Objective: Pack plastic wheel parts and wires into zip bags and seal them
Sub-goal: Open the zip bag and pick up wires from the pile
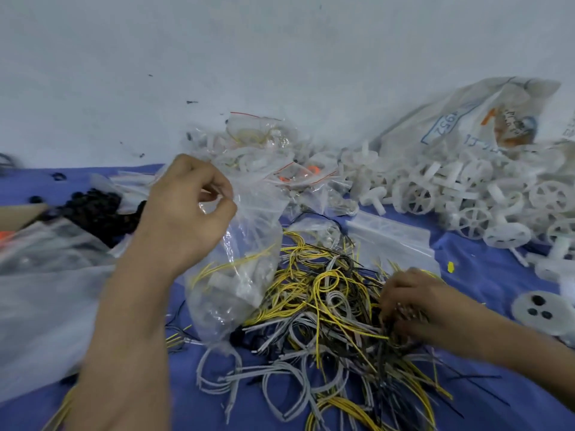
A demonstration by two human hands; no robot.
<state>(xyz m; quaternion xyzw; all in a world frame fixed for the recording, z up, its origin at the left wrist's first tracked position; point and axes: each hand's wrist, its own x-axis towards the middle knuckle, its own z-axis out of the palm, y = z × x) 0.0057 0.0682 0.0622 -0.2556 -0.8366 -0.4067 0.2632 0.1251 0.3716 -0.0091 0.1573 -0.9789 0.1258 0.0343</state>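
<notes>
Two hands at work over the blue cloth point(482, 265). With the left hand point(186, 209), pinches the mouth of one clear zip bag point(242, 275) between thumb and curled fingers, holding it upright over the cloth's middle; inside, yellow wire and white plastic pieces, number unclear. With the right hand point(410, 303), digs curled fingers down into the one tangled wire pile point(326, 321) of yellow, grey and black toward the front right; gripping any wire or not, cannot tell. Bag just left of the right hand, its lower side against the pile. Toward the far right edge, one heap of white wheel parts point(466, 197), too many to count, beside one printed sack point(482, 119). At the far middle, one heap of filled bags point(273, 160); between that heap and the right hand, one flat stack of empty zip bags point(392, 237). Near the left edge, one heap of small black parts point(96, 209).
</notes>
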